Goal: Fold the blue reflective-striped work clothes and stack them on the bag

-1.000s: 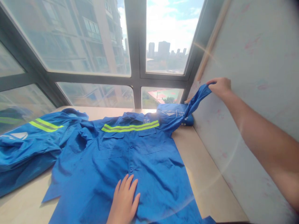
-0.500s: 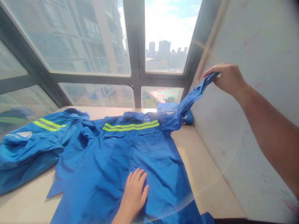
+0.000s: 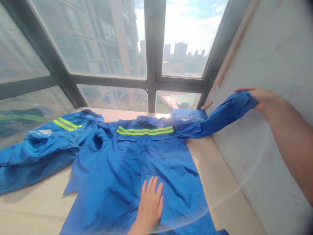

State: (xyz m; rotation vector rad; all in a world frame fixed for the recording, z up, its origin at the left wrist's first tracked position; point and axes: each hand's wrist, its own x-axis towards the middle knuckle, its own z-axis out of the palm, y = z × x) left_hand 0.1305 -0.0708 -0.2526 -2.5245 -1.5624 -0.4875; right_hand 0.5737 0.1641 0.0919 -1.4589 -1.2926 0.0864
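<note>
A blue work shirt (image 3: 122, 179) with a yellow-green reflective stripe across the chest lies front up on a pale surface, its collar toward the window. My left hand (image 3: 151, 200) rests flat on its lower front, fingers stretched out beside the button line. At the right, my right hand (image 3: 262, 98) grips the cuff end of the shirt's sleeve (image 3: 220, 114) and holds it up off the surface, stretched outward near the wall. The fingertips under the cuff are partly hidden.
A second blue garment (image 3: 53, 143) with a similar stripe lies bunched at the left. Behind the raised sleeve is a blue item with white lettering (image 3: 189, 115). Framed windows (image 3: 151, 58) stand at the back, and a pale patterned wall (image 3: 276, 156) bounds the right side.
My right hand has moved right and somewhat lower, drawing the sleeve from folded up to nearly straight. My left hand stays flat on the shirt. The view has shifted slightly left.
</note>
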